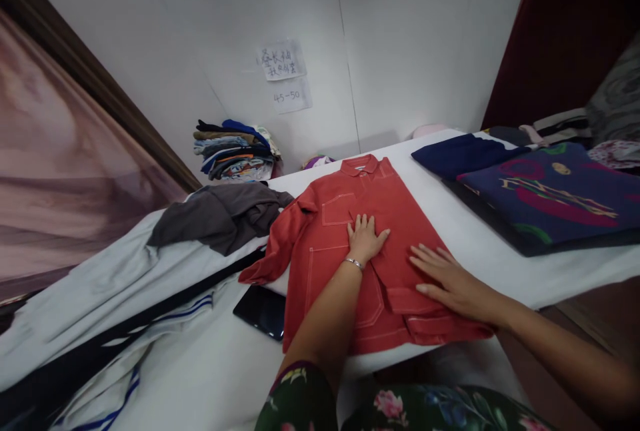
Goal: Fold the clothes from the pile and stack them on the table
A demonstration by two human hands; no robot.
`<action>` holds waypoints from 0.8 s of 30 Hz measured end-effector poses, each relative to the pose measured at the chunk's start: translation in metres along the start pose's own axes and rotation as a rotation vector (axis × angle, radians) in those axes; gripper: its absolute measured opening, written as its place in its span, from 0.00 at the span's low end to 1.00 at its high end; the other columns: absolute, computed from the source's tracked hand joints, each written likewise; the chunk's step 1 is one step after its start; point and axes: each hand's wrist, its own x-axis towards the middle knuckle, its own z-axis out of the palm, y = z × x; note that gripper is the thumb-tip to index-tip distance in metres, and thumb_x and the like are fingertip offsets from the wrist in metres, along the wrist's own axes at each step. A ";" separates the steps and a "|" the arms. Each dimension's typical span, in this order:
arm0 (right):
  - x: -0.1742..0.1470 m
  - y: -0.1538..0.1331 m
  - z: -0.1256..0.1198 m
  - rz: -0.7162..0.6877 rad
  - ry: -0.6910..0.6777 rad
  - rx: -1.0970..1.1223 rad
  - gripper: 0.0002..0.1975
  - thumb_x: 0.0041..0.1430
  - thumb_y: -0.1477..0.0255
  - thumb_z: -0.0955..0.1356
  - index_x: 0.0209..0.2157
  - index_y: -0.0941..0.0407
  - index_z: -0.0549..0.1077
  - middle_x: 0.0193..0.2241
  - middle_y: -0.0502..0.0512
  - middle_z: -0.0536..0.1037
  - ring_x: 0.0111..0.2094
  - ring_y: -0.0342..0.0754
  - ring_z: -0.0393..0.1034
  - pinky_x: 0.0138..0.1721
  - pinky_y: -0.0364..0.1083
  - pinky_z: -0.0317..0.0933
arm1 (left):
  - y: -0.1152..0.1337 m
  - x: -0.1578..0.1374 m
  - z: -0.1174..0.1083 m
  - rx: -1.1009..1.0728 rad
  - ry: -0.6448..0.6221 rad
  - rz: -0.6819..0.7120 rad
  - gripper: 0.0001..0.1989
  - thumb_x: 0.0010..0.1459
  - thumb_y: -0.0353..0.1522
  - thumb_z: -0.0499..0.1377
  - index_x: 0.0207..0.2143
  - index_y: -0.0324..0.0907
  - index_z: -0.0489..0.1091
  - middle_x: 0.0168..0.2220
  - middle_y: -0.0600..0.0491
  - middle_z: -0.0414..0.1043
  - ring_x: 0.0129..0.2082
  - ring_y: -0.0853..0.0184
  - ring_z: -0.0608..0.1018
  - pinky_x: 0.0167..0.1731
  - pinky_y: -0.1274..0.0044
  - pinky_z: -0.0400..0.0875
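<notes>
A red collared shirt (335,264) with pale stitching lies flat on the white-covered table. One sleeve sticks out to the left, while the other is folded in across the front, its cuff low on the right side. My left hand (367,239), a bracelet at its wrist, rests with spread fingers on the middle of the shirt. My right hand (450,281) lies flat on the folded sleeve near the shirt's right edge, fingers stretched out. A black phone-like device (261,311) lies on the table, partly under the shirt's left side.
To the left lie a dark grey garment (225,214) and light clothes (115,274). A folded clothes stack (235,151) stands at the back. Patterned dark blue clothing (555,194) lies on the right. Handwritten paper signs (284,61) hang on the wall.
</notes>
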 end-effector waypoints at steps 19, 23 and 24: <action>0.004 -0.002 -0.007 -0.043 -0.162 -0.119 0.34 0.63 0.48 0.57 0.65 0.49 0.55 0.67 0.53 0.46 0.67 0.56 0.37 0.65 0.62 0.37 | 0.003 -0.005 0.008 -0.003 -0.012 0.132 0.38 0.60 0.58 0.37 0.65 0.47 0.52 0.69 0.50 0.45 0.67 0.58 0.50 0.64 0.57 0.43; 0.019 -0.014 -0.009 -0.060 -0.036 -0.152 0.36 0.62 0.48 0.56 0.66 0.50 0.52 0.67 0.54 0.43 0.68 0.56 0.34 0.66 0.62 0.35 | 0.003 -0.006 0.007 -0.018 -0.003 0.128 0.38 0.60 0.57 0.36 0.65 0.48 0.53 0.68 0.50 0.46 0.67 0.59 0.51 0.64 0.57 0.43; 0.021 -0.017 -0.003 -0.076 -0.041 -0.168 0.36 0.62 0.48 0.57 0.66 0.51 0.52 0.67 0.54 0.44 0.68 0.56 0.35 0.65 0.62 0.35 | 0.004 -0.007 0.007 -0.030 -0.003 0.128 0.37 0.61 0.57 0.36 0.64 0.48 0.54 0.68 0.50 0.47 0.67 0.59 0.51 0.64 0.57 0.43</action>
